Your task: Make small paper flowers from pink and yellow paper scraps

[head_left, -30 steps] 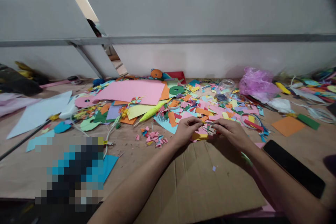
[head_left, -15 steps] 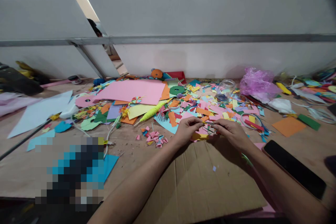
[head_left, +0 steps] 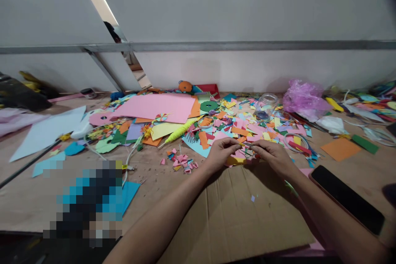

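My left hand and my right hand meet at the far edge of a brown cardboard sheet. Both are closed in a pinch, fingertips almost touching, on a small piece of coloured paper held between them. Its exact shape is too small to make out. Just under and beyond the hands lies a heap of cut paper scraps in pink, orange, yellow, green and blue.
A large pink sheet and other paper sheets lie at the back left. A glass jar and a purple plastic bag stand behind the scraps. A black phone lies right of the cardboard. An orange square is further right.
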A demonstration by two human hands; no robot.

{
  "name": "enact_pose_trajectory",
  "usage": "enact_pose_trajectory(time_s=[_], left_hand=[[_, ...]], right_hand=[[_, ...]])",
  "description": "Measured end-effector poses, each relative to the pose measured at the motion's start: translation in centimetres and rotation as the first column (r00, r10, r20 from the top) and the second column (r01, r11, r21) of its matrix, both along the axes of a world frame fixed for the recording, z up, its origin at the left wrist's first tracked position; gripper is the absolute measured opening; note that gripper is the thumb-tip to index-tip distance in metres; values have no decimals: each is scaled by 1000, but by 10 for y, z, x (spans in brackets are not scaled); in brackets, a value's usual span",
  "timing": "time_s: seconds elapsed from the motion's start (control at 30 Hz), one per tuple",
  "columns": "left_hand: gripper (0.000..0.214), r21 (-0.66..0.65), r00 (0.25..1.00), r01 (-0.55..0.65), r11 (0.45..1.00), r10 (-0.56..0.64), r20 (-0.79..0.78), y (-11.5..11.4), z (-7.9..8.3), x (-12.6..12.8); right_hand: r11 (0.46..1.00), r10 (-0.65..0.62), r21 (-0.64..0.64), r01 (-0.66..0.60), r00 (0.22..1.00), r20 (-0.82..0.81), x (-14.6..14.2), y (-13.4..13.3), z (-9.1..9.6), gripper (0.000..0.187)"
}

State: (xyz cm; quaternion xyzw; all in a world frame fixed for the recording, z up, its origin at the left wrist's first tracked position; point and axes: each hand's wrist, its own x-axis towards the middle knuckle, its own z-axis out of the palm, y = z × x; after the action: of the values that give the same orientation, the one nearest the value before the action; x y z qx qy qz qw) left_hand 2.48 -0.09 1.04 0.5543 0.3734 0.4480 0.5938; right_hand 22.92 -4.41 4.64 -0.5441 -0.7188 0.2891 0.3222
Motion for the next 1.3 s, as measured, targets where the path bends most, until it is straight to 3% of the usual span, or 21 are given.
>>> enact_pose_trajectory(time_s=[0.6,1.3], left_hand=[[30,-22,1000,0,1000,1,16,0,1,1],[29,-7,998,53,999,-53,15,-1,1,1]], right_hand=[[999,-1,43,-1,999,40,1,0,-1,30],[1000,12,6,-12,1000,-9,1,0,-4,30]])
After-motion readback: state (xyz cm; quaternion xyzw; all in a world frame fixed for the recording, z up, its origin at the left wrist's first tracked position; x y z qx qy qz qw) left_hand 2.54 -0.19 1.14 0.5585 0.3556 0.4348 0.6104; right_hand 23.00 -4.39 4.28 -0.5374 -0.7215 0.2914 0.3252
